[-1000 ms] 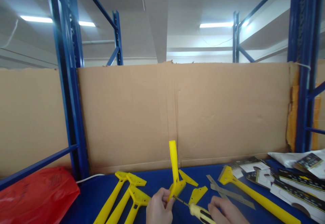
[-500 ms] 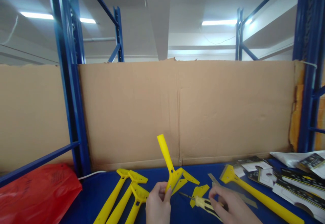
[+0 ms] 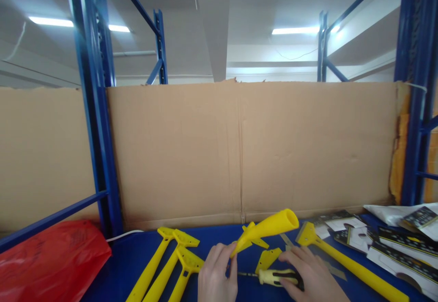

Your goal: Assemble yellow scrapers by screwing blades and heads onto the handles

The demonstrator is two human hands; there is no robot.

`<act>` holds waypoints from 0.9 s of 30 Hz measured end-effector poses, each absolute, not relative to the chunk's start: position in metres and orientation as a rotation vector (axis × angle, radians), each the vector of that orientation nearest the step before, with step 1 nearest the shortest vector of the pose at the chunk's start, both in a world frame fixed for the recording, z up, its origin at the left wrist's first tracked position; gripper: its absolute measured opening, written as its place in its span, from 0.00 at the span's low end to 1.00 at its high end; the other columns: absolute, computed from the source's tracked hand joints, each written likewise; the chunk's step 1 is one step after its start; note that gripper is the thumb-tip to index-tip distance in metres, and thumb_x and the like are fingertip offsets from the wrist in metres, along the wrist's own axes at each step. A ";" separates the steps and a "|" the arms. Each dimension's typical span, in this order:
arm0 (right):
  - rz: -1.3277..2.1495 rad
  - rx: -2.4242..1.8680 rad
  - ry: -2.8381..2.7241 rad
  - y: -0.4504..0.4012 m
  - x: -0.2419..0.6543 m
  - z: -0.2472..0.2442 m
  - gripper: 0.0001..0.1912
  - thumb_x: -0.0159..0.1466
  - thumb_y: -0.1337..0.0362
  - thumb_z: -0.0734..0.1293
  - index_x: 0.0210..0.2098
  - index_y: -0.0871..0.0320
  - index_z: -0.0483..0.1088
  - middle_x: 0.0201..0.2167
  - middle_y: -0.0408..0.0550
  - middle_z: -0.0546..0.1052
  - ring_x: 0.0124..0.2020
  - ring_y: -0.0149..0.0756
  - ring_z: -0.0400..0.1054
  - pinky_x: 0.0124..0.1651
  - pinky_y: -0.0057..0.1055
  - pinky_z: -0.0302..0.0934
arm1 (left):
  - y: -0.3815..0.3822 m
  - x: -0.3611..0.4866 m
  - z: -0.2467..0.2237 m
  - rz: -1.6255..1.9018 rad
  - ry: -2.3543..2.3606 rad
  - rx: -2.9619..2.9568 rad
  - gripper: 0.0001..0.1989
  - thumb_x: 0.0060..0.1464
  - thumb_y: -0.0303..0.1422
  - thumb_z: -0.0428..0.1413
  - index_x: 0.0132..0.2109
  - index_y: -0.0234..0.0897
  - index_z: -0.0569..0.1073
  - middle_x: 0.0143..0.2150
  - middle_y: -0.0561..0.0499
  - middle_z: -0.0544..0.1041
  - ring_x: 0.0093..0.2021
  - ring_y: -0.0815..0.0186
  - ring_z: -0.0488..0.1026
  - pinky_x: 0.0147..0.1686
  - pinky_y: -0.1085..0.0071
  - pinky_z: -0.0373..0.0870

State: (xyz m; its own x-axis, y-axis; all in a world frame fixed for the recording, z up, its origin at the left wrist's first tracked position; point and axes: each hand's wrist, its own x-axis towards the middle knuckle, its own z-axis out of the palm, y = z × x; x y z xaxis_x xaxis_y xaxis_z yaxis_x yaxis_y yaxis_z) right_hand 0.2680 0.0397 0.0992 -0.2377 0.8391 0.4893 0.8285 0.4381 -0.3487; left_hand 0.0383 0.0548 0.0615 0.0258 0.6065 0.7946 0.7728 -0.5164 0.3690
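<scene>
My left hand (image 3: 217, 274) pinches the head end of a yellow scraper (image 3: 273, 227), whose hollow handle points up and to the right. The fingers cover part of that head. At the right, my right hand (image 3: 311, 274) closes on the black-and-cream handle of a screwdriver (image 3: 270, 277). The shaft lies level and points left, its tip close to my left hand. Loose yellow plates (image 3: 268, 258) rest on the blue surface between the hands. A thin metal strip (image 3: 337, 271) lies partly under my right hand.
Several yellow scraper handles (image 3: 155, 268) lie at the left, beyond them a red plastic bag (image 3: 58, 256). A scraper with a blade (image 3: 359, 265) and black-and-white packaging cards (image 3: 400, 265) are at the right. A cardboard panel (image 3: 178, 156) stands behind, between blue rack posts (image 3: 106, 156).
The scraper in my left hand has tipped from nearly upright to leaning right, its hollow end now facing me. The screwdriver has turned level, and my right hand has closed onto its handle.
</scene>
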 end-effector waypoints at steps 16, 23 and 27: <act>1.970 -0.884 -1.150 0.029 0.273 0.129 0.21 0.60 0.51 0.63 0.35 0.63 0.76 0.25 0.50 0.80 0.21 0.29 0.71 0.20 0.21 0.55 | 0.041 0.040 0.094 -1.260 -0.939 -1.930 0.15 0.63 0.29 0.43 0.40 0.36 0.74 0.30 0.51 0.79 0.29 0.68 0.75 0.26 0.78 0.75; 1.673 -1.131 -1.471 0.036 0.270 0.108 0.25 0.44 0.68 0.62 0.43 0.60 0.71 0.25 0.44 0.78 0.22 0.30 0.69 0.24 0.24 0.56 | 0.041 0.041 0.093 -1.200 -0.957 -1.943 0.17 0.63 0.27 0.41 0.36 0.37 0.74 0.29 0.50 0.78 0.29 0.66 0.75 0.24 0.76 0.74; 1.408 -1.319 -1.521 0.037 0.267 0.101 0.29 0.41 0.70 0.63 0.45 0.60 0.68 0.34 0.45 0.77 0.32 0.34 0.71 0.32 0.26 0.59 | 0.038 0.047 0.095 -1.166 -0.925 -1.994 0.17 0.62 0.26 0.41 0.34 0.38 0.74 0.27 0.50 0.77 0.29 0.65 0.74 0.26 0.74 0.74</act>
